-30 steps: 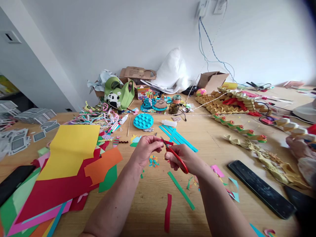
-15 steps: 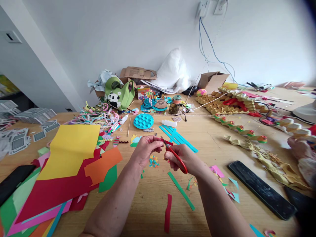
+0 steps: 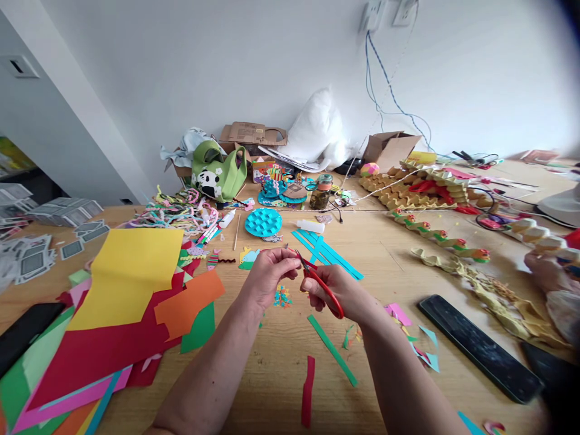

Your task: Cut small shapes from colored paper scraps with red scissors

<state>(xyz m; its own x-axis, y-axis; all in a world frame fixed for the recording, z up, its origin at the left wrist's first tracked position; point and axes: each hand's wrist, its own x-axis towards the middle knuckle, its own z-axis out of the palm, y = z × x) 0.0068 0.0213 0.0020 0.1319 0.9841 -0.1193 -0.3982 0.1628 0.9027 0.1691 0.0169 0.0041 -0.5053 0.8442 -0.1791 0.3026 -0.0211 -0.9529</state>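
Observation:
My right hand (image 3: 330, 287) is closed around the handles of red-handled scissors (image 3: 327, 291), their blades pointing up and left. Close to the blade tips, the fingers of my left hand (image 3: 274, 272) pinch a small strip of red paper (image 3: 310, 263), which is mostly hidden behind the fingers and blades. Below the hands lies a small heap of paper snippets (image 3: 283, 296) in blue, orange and yellow. A green paper strip (image 3: 333, 350) and a red paper strip (image 3: 308, 391) rest on the wood nearer to me. Blue paper strips (image 3: 327, 254) lie crossed just beyond my hands.
Coloured paper sheets (image 3: 131, 272) spread over the left side. A round blue textured piece (image 3: 263, 223) and a white glue bottle (image 3: 310, 226) stand beyond my hands. To the right lie a black phone (image 3: 480, 347) and egg-carton strips (image 3: 453, 269). Another person's hand (image 3: 544, 272) is at the right edge.
The red paper between my hands shows less beside the blades than before. My hands barely move. The other person's hand at the right edge has shifted slightly.

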